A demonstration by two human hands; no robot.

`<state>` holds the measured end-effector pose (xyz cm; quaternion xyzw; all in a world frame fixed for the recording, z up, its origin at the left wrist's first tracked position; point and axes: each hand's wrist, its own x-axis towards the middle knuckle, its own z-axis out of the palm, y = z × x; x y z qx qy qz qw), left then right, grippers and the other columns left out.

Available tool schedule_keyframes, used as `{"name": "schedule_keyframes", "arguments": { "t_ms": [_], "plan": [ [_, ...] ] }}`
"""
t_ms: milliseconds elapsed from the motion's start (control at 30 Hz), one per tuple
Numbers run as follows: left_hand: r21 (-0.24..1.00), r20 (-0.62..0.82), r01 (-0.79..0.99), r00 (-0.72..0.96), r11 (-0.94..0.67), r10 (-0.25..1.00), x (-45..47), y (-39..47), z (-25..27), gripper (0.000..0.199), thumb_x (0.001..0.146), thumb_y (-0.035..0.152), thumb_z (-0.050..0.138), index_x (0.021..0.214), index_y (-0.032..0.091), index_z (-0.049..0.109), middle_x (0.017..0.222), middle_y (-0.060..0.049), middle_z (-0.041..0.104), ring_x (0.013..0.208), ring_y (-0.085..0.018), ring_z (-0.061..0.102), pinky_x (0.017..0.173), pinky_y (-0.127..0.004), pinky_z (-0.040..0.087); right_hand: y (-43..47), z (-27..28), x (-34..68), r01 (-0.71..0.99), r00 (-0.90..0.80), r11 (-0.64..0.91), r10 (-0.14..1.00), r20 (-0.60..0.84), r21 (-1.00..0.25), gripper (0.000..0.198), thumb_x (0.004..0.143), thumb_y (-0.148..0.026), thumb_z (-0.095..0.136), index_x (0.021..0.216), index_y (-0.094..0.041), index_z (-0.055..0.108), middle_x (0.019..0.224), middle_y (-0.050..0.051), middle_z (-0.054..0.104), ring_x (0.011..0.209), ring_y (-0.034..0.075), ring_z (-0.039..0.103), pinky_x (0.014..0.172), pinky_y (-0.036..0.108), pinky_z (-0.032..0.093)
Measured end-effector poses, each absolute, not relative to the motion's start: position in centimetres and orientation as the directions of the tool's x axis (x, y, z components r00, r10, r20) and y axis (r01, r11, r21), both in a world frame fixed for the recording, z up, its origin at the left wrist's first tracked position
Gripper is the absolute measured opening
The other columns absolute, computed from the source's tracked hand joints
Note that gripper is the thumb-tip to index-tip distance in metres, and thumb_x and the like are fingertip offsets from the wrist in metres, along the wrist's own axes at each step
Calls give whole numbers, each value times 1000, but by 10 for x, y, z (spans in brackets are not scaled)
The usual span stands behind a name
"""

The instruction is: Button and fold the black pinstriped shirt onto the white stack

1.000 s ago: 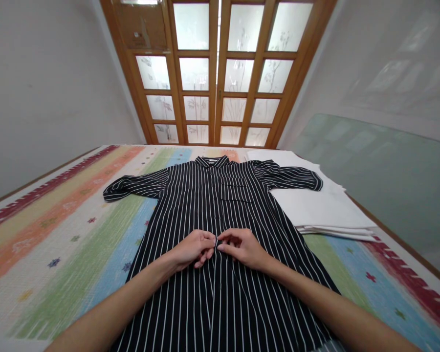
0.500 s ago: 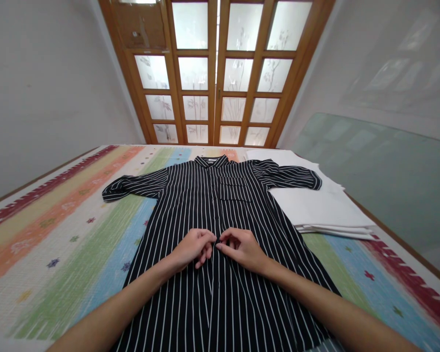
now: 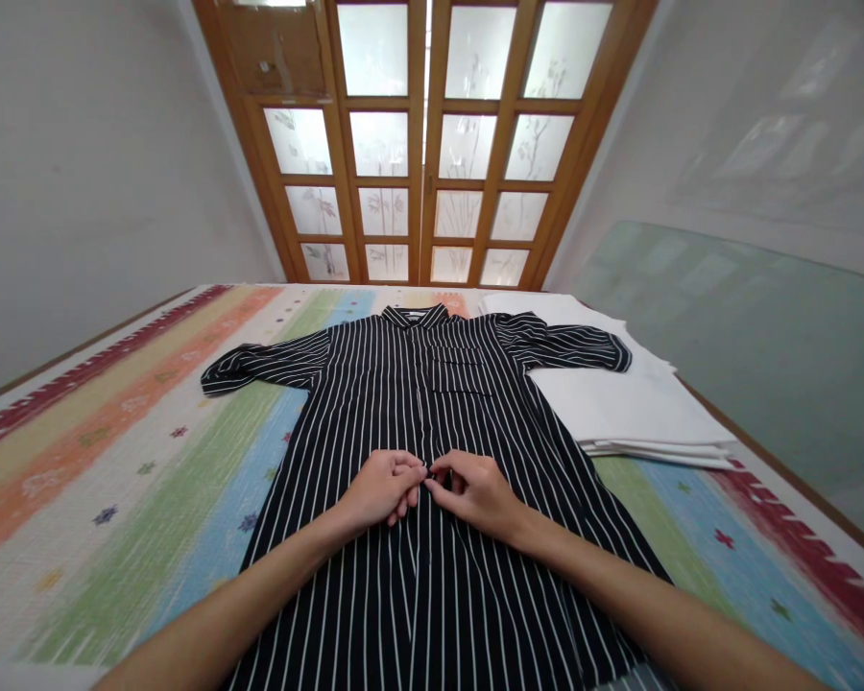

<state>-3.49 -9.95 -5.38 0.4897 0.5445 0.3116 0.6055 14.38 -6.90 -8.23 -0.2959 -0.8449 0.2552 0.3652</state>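
Observation:
A black shirt [image 3: 374, 384] with white stripes lies face up and spread out, its collar at the far end and its sleeves out to both sides. Over the front placket, my left hand [image 3: 387, 488] pinches the fabric between thumb and forefinger. My right hand [image 3: 475, 488] is closed in a pinch just beside it, on the same front edge. The fingertips of both hands almost meet. Any button between them is hidden by the fingers.
A multicoloured striped cloth [image 3: 136, 441] covers the surface under the shirt. White folded sheets [image 3: 640, 403] are stacked at the right, with one sleeve resting on them. Wooden doors with glass panes [image 3: 461, 144] stand at the back, between walls on both sides.
My left fingers have curled in slightly and moved a little closer to the right hand's fingertips. The shirt lies as before.

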Motion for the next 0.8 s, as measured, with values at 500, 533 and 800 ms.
{"name": "schedule_keyframes", "arguments": {
  "t_ms": [500,533,800],
  "plan": [
    [933,-359,123,230,338,905,-38,-98,-63,18,85,31,54,78,15,57,46,8,51,27,-3,37,28,-14,30,-68,-86,146,368,-642,809,577,505,-458,14,88,-22,52,93,-15,64,74,3,63,60,12,56,57,25,45],
    [934,-354,143,229,328,907,-38,-98,-63,18,84,31,55,79,14,57,46,8,52,27,-4,38,28,-14,30,-68,-86,146,364,-641,801,585,497,-475,13,87,-22,53,92,-15,63,73,3,63,60,12,56,58,25,45],
    [918,-317,316,229,237,920,-39,-100,-60,17,84,29,52,85,14,59,50,6,54,31,-7,44,33,-18,35,-68,-78,144,378,-604,655,710,361,-654,5,78,-15,59,83,-16,60,68,-1,59,59,11,53,58,23,43]
  ]
}}
